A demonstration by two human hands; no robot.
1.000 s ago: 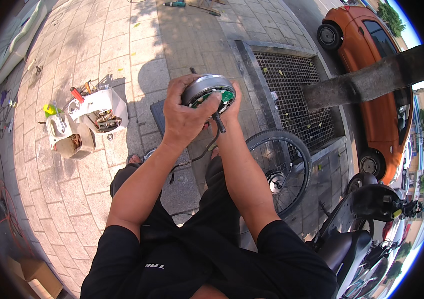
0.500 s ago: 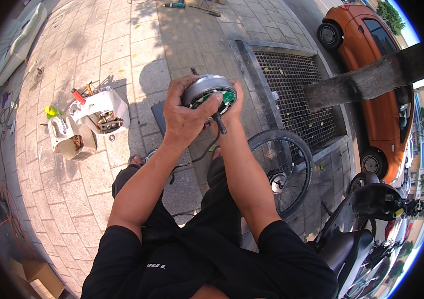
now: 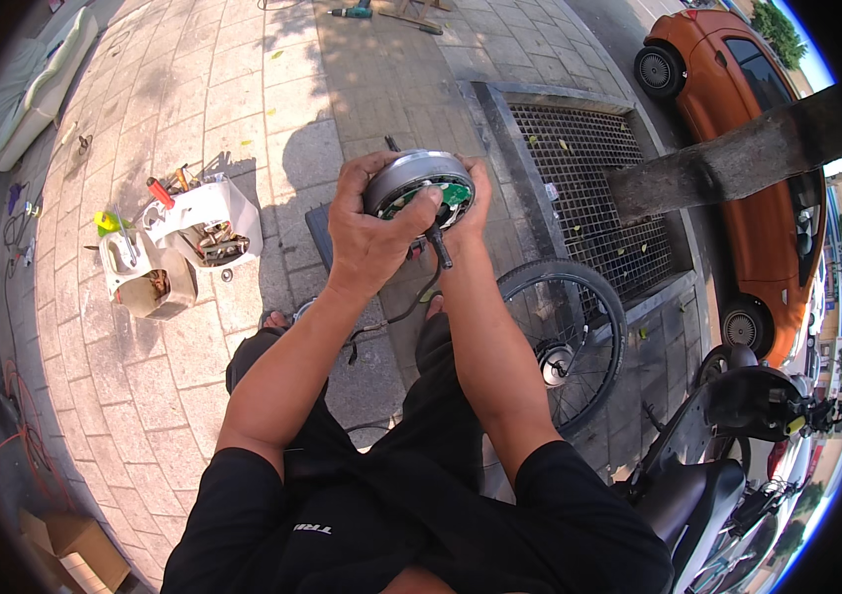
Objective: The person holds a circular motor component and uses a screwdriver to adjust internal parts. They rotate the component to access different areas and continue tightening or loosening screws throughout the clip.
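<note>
I hold a round grey hub motor [image 3: 411, 176] up in front of me with both hands. Its open face shows a green circuit board, and a black axle stub with a cable hanging down sticks out toward me. My left hand [image 3: 369, 238] wraps over the near left side of the motor, fingers across its face. My right hand [image 3: 473, 203] cups the right rim from behind. The black cable [image 3: 411, 307] trails down between my forearms to my lap.
A spoked bicycle wheel [image 3: 565, 342] stands by my right knee. White plastic containers with tools [image 3: 183, 238] lie on the paving at left. A metal grate [image 3: 589, 188], a tree trunk [image 3: 728, 163], an orange car [image 3: 758, 129] and a black scooter [image 3: 728, 445] are on the right.
The motor has tilted slightly in my hands; both hands keep the same grip and position.
</note>
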